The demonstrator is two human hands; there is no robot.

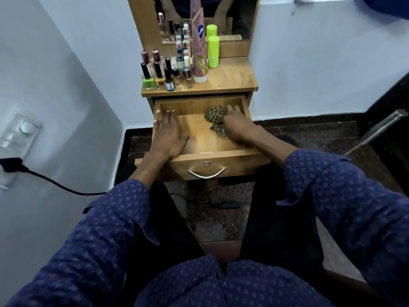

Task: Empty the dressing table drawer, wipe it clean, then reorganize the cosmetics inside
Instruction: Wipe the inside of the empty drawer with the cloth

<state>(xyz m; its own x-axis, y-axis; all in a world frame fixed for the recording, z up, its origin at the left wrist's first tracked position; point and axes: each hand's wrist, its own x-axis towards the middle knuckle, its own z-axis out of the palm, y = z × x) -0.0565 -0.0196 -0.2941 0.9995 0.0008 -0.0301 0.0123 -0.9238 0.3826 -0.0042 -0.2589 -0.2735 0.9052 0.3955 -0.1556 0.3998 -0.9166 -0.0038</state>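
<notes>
The wooden drawer [221, 158] of the dressing table is pulled out, and only my hands and a cloth are inside it. My right hand [238, 127] presses a crumpled green-and-yellow checked cloth [213, 117] against the drawer floor near the back right corner. My left hand [170, 134] lies flat on the left part of the drawer floor, fingers straight and reaching the left wall. Many cosmetics stand on the tabletop [232, 76]: nail polish bottles [163, 72], a tall pink tube [200, 52] and a lime green container [213, 52].
A mirror [232, 16] rises behind the tabletop. A wall with a switch panel [20, 134] and a black plug with cable [13, 165] is at my left. A metal chair leg [382, 127] stands at the right. My knees sit below the drawer front.
</notes>
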